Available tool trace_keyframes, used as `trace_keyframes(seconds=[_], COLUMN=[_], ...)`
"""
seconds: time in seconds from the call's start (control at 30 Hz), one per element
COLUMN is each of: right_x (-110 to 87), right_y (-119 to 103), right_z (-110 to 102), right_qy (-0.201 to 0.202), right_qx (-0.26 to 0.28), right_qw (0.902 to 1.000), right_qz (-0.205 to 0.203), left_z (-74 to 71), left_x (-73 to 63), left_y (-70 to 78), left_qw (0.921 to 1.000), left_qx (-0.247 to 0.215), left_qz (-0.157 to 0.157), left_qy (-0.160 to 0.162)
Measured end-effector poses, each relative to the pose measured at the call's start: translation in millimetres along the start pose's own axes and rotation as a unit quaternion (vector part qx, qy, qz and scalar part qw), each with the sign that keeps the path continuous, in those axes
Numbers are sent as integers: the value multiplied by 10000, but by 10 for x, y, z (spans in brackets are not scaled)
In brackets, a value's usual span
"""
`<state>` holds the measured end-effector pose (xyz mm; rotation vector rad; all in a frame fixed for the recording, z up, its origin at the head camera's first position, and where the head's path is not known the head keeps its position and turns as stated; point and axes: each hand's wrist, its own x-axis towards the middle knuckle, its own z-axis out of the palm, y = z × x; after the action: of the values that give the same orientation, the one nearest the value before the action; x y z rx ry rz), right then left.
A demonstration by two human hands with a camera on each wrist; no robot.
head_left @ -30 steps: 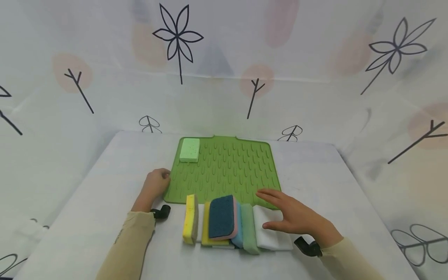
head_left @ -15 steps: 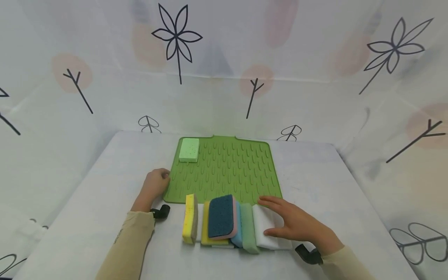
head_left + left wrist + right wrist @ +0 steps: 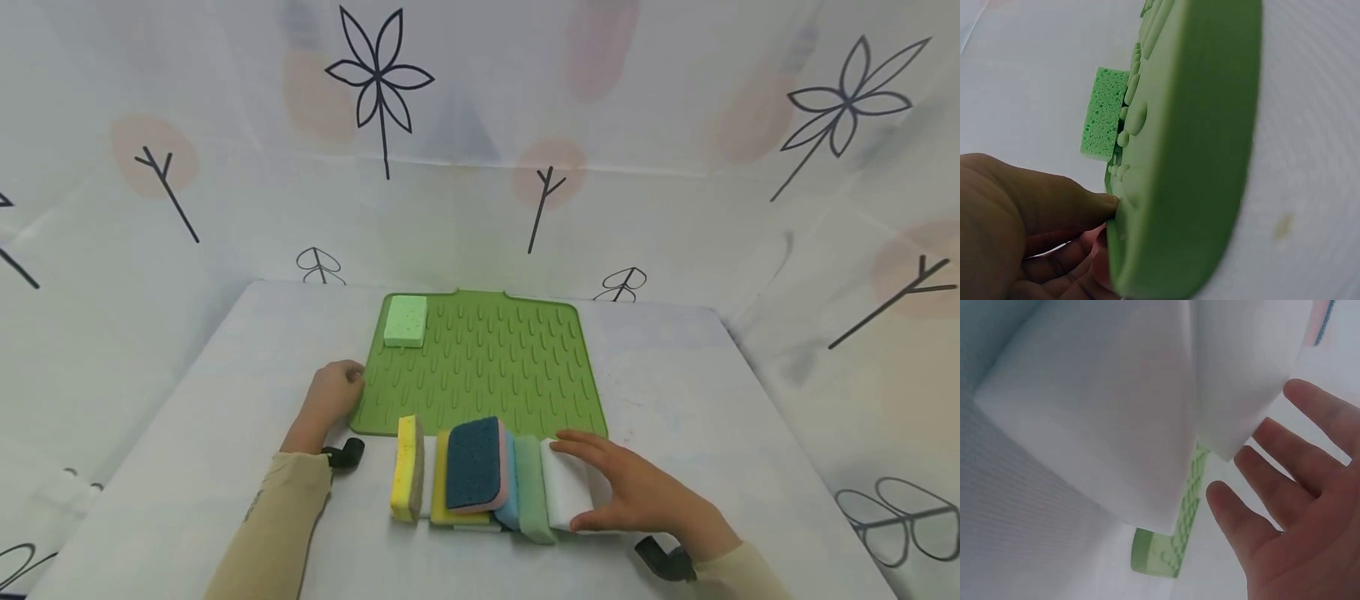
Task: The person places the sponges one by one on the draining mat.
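At the left edge of a green ridged mat [image 3: 487, 367], my left hand [image 3: 333, 392] pinches the rim, its thumb [image 3: 1091, 206] on top and fingers below in the left wrist view. A light green sponge [image 3: 406, 321] lies in the mat's far left corner. My right hand [image 3: 637, 487] spreads over the right end of a sponge row, fingertips and thumb right at the edges of a white sponge [image 3: 564, 479]. In the right wrist view two white sponge blocks [image 3: 1091, 412] stand side by side, the fingers [image 3: 1279, 475] nearly straight beside them.
Left of the white one stand a green sponge [image 3: 532, 492], a light blue sponge [image 3: 511, 492], a pink sponge with dark blue scouring face [image 3: 474, 467] and a yellow sponge [image 3: 407, 471] at the left end. A patterned cloth backdrop [image 3: 465, 208] rises behind the white table [image 3: 660, 358].
My right hand has lowered slightly toward the near side, its fingers and thumb coming in around the white sponge. My left hand and the mat stay still.
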<state>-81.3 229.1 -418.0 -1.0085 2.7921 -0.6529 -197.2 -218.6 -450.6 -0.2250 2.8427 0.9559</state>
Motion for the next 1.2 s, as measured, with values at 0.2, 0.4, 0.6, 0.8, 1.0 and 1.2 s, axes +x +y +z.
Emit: trace_keyframes(seconds=[0.2,0.4,0.6,0.8,1.0,1.2], right_x=[-10,-17,-24,-9,54,158], right_y=[-23,-20,-21,-24,-30,-75], right_z=[38,53,41,-27,-102,-193], right_qy=[-72,8,144,203,221,132], right_qx=[68,25,-5,93,24,28], right_qw=[9999,10000,9998,9997,9994,9993], right_qz=[13,-60,-160,-137,-270,-345], left_z=[-20,-32,-28,-22,-19,-13], left_x=[-15,-29,-30,-23,-26,-30], left_y=[24,30,29,27,17,18], left_qw=[9999,9999,10000,10000,10000,10000], left_qx=[103,106,83,25,2,-47], left_qz=[24,30,35,-5,13,-23], left_qy=[1,5,7,-11,7,-41])
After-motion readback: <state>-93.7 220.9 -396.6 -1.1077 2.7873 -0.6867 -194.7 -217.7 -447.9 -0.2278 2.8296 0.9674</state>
